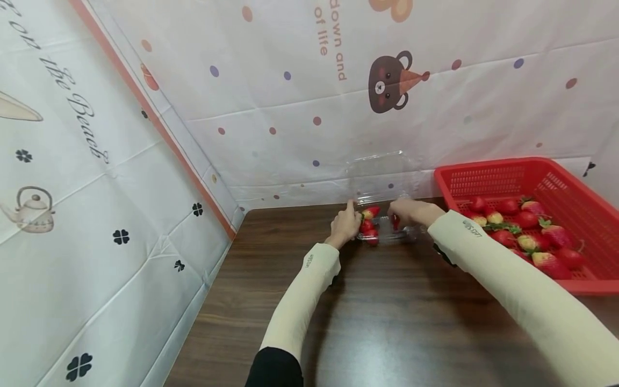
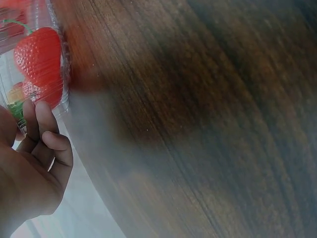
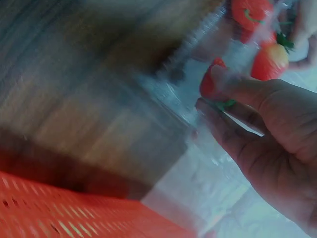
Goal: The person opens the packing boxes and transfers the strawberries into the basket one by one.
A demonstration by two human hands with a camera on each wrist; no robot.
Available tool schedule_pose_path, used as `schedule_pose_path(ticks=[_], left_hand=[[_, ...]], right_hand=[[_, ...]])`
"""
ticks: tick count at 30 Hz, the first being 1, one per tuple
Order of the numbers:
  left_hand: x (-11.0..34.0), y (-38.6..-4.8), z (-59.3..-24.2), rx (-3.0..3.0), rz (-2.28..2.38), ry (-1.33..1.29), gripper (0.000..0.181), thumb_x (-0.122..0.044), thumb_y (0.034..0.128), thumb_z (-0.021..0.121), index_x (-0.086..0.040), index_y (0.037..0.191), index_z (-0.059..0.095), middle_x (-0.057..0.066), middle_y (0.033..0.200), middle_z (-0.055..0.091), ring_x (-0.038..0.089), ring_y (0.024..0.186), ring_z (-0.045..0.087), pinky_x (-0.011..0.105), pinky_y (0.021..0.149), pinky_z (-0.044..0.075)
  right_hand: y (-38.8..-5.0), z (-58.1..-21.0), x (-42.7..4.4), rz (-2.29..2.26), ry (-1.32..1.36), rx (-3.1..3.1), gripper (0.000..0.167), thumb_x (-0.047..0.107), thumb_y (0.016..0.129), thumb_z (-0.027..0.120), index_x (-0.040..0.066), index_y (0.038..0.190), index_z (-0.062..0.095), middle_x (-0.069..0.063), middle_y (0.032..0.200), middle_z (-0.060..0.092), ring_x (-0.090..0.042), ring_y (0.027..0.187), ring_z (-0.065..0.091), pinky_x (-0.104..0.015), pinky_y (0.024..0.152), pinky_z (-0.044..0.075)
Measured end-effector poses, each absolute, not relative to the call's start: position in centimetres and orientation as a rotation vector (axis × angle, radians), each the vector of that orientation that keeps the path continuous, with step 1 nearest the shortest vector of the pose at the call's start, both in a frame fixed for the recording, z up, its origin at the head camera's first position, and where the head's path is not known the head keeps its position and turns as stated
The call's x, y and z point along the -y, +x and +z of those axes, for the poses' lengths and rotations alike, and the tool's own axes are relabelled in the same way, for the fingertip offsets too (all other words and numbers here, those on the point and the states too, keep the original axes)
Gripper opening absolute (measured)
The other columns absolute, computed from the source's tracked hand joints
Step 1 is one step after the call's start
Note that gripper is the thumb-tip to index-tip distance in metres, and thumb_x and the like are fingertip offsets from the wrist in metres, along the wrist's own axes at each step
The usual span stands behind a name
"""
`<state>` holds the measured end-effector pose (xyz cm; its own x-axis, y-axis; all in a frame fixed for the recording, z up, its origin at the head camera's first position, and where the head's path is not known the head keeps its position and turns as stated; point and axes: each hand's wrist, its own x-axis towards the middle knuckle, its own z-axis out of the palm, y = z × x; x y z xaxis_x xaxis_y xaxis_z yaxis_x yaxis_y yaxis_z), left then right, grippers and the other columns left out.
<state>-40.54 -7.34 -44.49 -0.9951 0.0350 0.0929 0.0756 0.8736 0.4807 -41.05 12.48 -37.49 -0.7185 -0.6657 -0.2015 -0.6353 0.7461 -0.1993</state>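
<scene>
A clear plastic clamshell box (image 1: pixel 382 236) stands at the back of the table, its lid (image 1: pixel 379 169) raised against the wall. Several red strawberries (image 1: pixel 368 226) lie along its left side. My left hand (image 1: pixel 344 224) holds the box at its left wall; in the left wrist view, curled fingers (image 2: pixel 47 124) meet the plastic beside the strawberries (image 2: pixel 39 57). Between thumb and fingers, my right hand (image 3: pixel 277 119) pinches a small strawberry (image 3: pixel 210 82) over the right part of the box. In the head view this right hand (image 1: pixel 411 211) partly hides that strawberry.
To the right stands a red perforated basket (image 1: pixel 599 236) with several strawberries (image 1: pixel 532 231) in it, some pale at the top. The brown wooden table (image 1: pixel 271 290) meets a printed cloth wall (image 1: pixel 290 150) at the back and another cloth at the left.
</scene>
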Motion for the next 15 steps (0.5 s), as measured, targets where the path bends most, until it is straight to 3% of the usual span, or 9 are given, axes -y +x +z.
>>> schedule_pose_path(ticks=[7, 15], left_hand=[[7.5, -40.5, -44.9, 2.972, -0.782, -0.091, 0.041, -0.025, 0.1064, 0.041, -0.021, 0.147, 0.042, 0.0, 0.057, 0.06, 0.013, 0.043, 0.058, 0.036, 0.073, 0.052], [7.5, -40.9, -45.5, 2.937, -0.97, -0.125, 0.042, -0.024, 0.1067, 0.04, -0.019, 0.148, 0.043, 0.001, 0.056, 0.062, 0.014, 0.042, 0.06, 0.036, 0.071, 0.053]], right_hand=[[-41.4, -34.0, -14.9, -0.269, -1.059, -2.783, 0.017, -0.005, 0.078, 0.079, -0.001, 0.093, 0.073, -0.012, 0.087, 0.072, -0.024, 0.081, 0.069, -0.041, 0.075, 0.059], [-41.1, -31.0, -22.7, -0.206, -1.057, -2.965, 0.021, -0.009, 0.07, 0.083, -0.001, 0.083, 0.069, -0.01, 0.081, 0.069, -0.028, 0.077, 0.065, -0.047, 0.072, 0.056]])
